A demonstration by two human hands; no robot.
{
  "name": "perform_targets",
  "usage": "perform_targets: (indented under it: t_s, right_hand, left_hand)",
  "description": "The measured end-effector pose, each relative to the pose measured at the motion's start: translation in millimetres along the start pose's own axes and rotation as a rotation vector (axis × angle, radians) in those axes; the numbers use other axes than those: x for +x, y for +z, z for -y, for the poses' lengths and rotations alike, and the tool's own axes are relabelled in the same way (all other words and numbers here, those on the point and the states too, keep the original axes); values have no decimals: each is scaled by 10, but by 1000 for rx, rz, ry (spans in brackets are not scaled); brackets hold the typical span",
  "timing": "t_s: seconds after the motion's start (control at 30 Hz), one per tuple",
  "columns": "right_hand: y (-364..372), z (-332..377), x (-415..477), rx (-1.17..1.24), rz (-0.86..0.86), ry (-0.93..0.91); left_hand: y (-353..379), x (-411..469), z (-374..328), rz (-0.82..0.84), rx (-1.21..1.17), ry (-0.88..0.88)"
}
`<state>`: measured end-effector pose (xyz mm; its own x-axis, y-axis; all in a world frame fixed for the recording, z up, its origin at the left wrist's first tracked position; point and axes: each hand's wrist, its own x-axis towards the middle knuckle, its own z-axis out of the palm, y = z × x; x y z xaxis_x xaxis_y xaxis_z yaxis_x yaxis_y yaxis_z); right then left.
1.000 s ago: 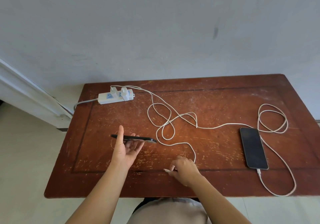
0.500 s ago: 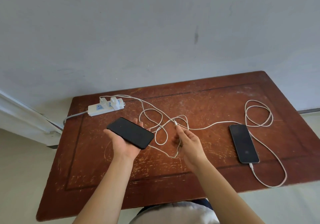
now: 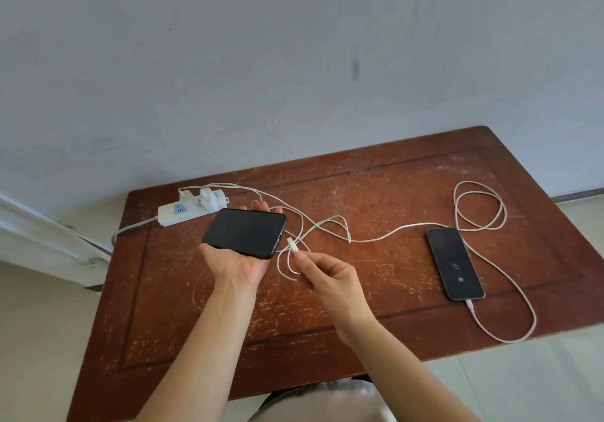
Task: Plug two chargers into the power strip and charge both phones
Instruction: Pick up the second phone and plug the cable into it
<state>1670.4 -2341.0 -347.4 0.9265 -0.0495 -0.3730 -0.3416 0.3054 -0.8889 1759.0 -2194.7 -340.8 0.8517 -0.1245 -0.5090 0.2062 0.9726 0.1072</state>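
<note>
Just one view here, a head-worn wide-angle cam looking forward and down from above the near edge of the worktop (image 3: pixel 392 199). It's close over the person's forearms, facing the wall (image 3: pixel 294 62), with floor (image 3: pixel 39 323) at both sides.

Soft, even daylight — faint shadows, sharp focus, wide-angle bowing at the edges.

The held phone (image 3: pixel 245 232) hides most of the left hand's fingers (image 3: pixel 261 207).
</note>
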Motion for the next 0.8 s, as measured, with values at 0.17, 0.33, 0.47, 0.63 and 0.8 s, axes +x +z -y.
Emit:
perform_targets:
  t_s: [0.17,0.33,0.47,0.63,0.8]
  right_hand:
    - [77,61,-15,-21,30,-81]
    - [101,102,-24,-22,15,-90]
    - [69,136,-28,-54,26,-94]
    - [-27,226,-12,-150,30,-92]
    - [-105,309,26,-218,43,-114]
  left_hand:
    - [42,-20,-11,66,-4,13]
    - [16,7,-56,126,65,31]
    - [22,11,-59,148,100,37]
    - [41,-8,-64,226,215,21]
    - [73,-8,-47,240,303,9]
